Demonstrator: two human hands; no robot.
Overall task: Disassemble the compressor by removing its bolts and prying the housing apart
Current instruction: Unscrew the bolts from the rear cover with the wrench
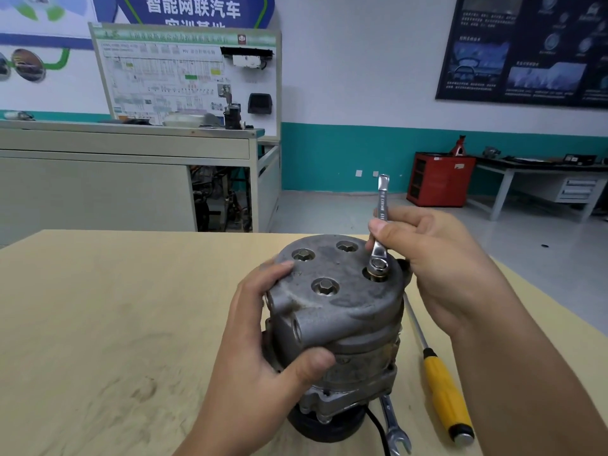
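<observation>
Head camera view: a grey metal compressor [335, 311] is seen standing on end near the middle of a pale wooden counter [98, 307], its flat top cover facing up. The housing is clasped by the left hand [263, 340], with the thumb pressed on the near side and the fingers laid over the left edge of the cover, so this grip is filled by the compressor. Three hex bolts [325, 287] are seated in recesses on the cover. A fourth bolt [378, 267], at the right edge, is ringed by the box end of a silver wrench [381, 222], which is tilted steeply upward. The wrench shaft is pinched by the right hand [437, 258], so that grip is closed on the tool. Just right of the compressor, a screwdriver [444, 393] with a yellow handle is laid on the counter. Between it and the compressor's base, an open-ended spanner [394, 426] is laid beside a black cable [378, 429].
</observation>
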